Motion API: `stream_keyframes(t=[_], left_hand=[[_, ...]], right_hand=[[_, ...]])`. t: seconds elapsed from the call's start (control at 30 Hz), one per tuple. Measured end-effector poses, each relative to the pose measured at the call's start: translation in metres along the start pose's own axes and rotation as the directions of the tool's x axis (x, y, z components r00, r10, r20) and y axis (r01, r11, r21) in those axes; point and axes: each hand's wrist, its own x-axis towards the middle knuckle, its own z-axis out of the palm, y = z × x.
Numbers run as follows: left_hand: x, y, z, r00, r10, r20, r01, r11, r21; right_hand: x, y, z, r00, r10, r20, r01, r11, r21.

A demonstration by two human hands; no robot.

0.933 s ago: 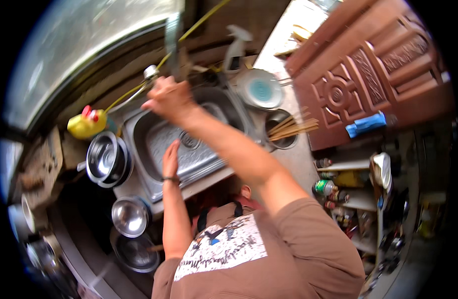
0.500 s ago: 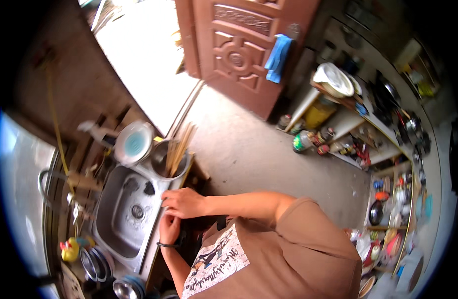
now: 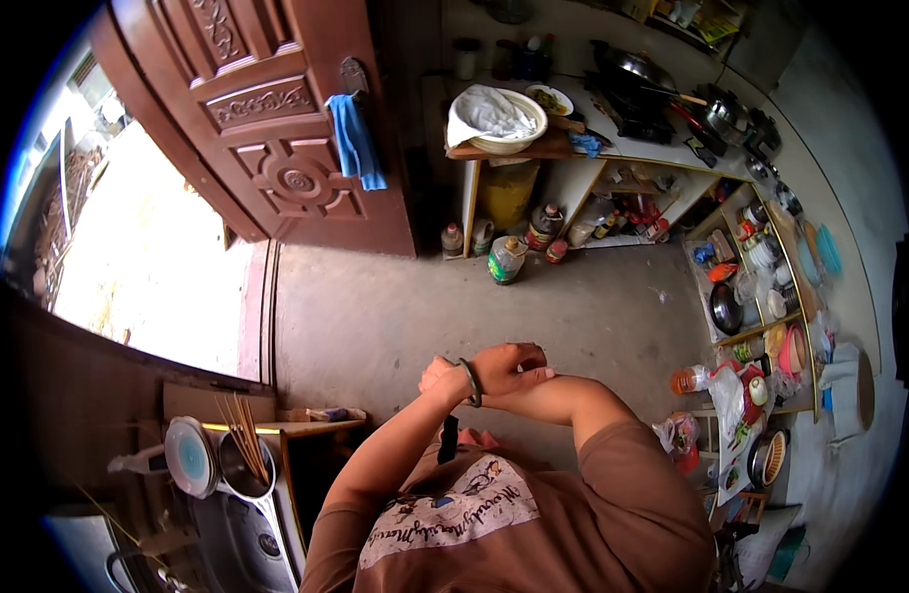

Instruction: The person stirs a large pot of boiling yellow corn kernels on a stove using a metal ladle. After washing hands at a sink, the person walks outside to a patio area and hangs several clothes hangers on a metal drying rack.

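Note:
My forearms cross in front of my chest. My left hand (image 3: 511,370) rests over my right wrist, its fingers curled loosely toward the thumb and nothing showing between them. A dark bangle (image 3: 471,383) circles my left wrist. My right hand (image 3: 438,378) reaches beneath, its bent fingers closed against my left wrist beside the bangle; part of this hand is hidden behind the left forearm. At lower left is the metal sink (image 3: 239,542), with a metal pot (image 3: 259,479) holding several wooden chopsticks and a stack of plates (image 3: 189,457) beside it.
A brown door (image 3: 286,148) with a blue cloth (image 3: 355,143) stands beside a bright doorway. Along the far side runs a counter with a white basin (image 3: 519,138) and a wok (image 3: 632,71). Bottles, including a green-labelled jug (image 3: 507,261), stand on the concrete floor (image 3: 395,306).
My hands have left the sink's edge and moved right, and my forearms now cross. The view has swung right, bringing more of the counter and shelves in.

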Motion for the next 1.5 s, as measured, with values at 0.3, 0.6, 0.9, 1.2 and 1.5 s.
stream_keyframes(t=[0.3, 0.6, 0.9, 1.2, 1.5], left_hand=[[0.059, -0.098, -0.088, 0.923, -0.142, 0.359, 0.266, 0.907, -0.326], [-0.018, -0.224, -0.34, 0.945, -0.218, -0.245, 0.096, 0.898, -0.429], [-0.117, -0.369, -0.511, 0.187, -0.519, -0.834, 0.279, 0.842, -0.462], [-0.065, -0.384, -0.561, 0.214, -0.506, -0.835, 0.243, 0.856, -0.456], [0.048, -0.382, -0.593, 0.522, -0.684, -0.51, -0.439, 0.297, -0.848]], right_hand=[[0.063, 0.05, -0.062, 1.0, -0.003, -0.031, 0.002, 0.999, -0.04], [0.241, 0.145, -0.2, 0.835, -0.345, -0.429, 0.214, 0.921, -0.326], [0.398, 0.237, -0.434, 0.667, 0.4, -0.628, -0.252, 0.915, 0.315], [0.461, 0.294, -0.489, 0.559, 0.594, -0.578, -0.195, 0.772, 0.605], [0.364, 0.186, -0.612, 0.905, -0.283, -0.319, 0.332, -0.001, 0.943]])
